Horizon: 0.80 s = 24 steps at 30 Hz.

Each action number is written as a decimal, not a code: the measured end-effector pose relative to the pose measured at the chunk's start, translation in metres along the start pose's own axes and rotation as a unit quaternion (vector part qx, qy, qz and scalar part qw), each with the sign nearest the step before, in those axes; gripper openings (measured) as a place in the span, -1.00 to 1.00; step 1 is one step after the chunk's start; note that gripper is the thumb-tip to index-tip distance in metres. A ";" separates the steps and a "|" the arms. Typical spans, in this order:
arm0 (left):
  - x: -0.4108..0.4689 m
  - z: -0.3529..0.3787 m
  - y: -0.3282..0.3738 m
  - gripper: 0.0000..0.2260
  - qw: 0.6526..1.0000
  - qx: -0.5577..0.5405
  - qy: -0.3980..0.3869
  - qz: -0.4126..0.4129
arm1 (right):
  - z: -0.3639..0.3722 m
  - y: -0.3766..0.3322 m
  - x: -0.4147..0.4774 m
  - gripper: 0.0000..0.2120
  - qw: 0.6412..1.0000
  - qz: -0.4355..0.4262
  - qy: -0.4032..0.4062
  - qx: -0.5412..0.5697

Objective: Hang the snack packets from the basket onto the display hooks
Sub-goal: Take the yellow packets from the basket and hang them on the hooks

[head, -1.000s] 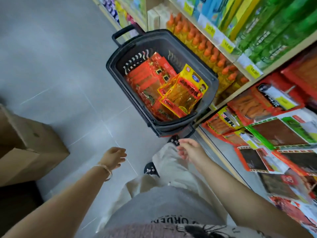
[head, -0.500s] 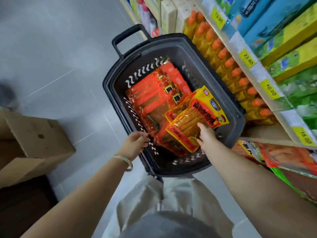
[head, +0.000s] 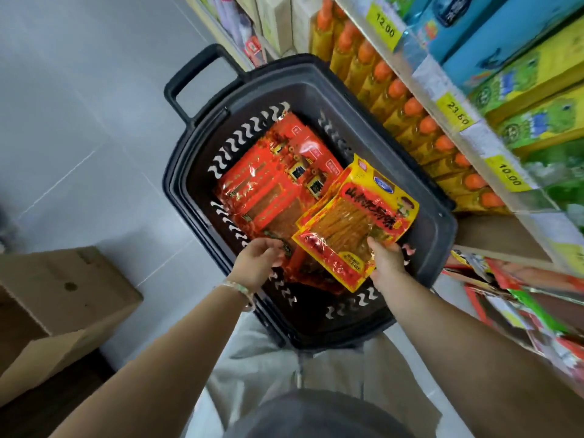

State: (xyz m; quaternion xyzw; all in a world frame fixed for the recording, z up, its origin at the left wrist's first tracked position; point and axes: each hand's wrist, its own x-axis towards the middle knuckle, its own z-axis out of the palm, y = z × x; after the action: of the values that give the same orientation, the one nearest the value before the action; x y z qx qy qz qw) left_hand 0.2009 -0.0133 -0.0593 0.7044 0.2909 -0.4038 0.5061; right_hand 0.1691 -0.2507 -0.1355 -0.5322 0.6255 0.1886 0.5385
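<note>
Right hand (head: 387,263) grip pinches near edge of yellow packet (head: 357,222) in basket (head: 437,238).

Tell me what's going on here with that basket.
A person stands over a dark basket of snack packets beside the store shelves. Their right hand grips the near edge of the yellow packets, thumb on top. Their left hand is at the near end of the red packets; whether it holds one is unclear. No packet has left the basket for the hanging display yet.
</note>
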 end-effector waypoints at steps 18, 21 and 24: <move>0.035 -0.049 0.063 -0.66 0.994 -0.018 -0.087 -0.067 | 0.046 -0.010 -0.091 -0.78 0.967 -0.038 -0.247 0.038; 0.040 -0.061 0.051 -0.66 0.996 0.007 -0.055 -0.065 | 0.050 -0.003 -0.055 -0.73 0.994 -0.031 -0.094 0.051; 0.049 -0.065 0.046 -0.68 0.996 0.035 -0.062 -0.050 | 0.046 0.009 -0.018 -0.78 1.000 -0.007 0.011 0.000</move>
State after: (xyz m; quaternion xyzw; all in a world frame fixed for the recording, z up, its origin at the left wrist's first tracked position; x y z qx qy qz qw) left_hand 0.2809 0.0343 -0.0689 0.6796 0.2798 -0.4816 0.4774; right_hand 0.1806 -0.2018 -0.1389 -0.5390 0.6276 0.1790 0.5325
